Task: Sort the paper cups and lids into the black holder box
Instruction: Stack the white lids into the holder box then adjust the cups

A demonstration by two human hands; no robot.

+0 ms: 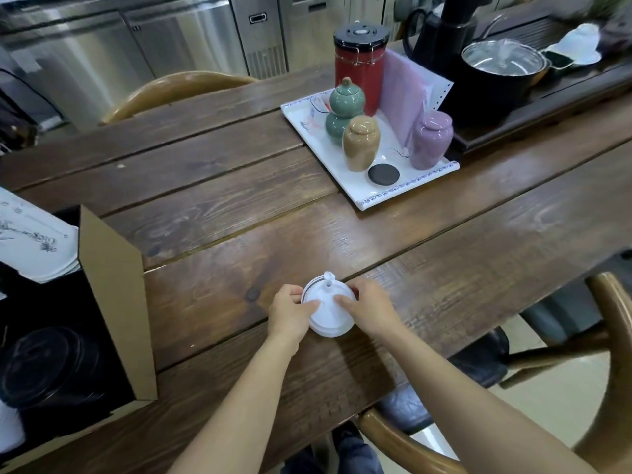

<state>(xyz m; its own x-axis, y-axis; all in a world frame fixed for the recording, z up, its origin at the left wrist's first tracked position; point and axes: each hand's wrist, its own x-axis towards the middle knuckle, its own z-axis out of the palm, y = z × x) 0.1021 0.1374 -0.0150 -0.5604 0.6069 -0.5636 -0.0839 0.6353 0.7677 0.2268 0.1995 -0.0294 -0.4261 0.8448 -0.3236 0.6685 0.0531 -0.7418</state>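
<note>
The black holder box (pixel 51 336) at the table's left edge is cut off by the frame, its dark inside hard to read. The left hand (pixel 290 314) and right hand (pixel 367 307) cover the sides of the white lid (pixel 328 313); whatever lies beneath it is hidden.

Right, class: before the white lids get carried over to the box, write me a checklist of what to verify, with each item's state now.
1. Left hand has a grip on the white lids: ok, fingers on the left rim and top.
2. Right hand has a grip on them: ok, from the right side.
3. Lids stacked evenly: cannot tell, hands cover the sides.
4. Wooden table clear between the lids and the box: ok.
5. Free slot in the box: cannot tell, its interior is dark.
6. White tray out of the way: ok.
</note>
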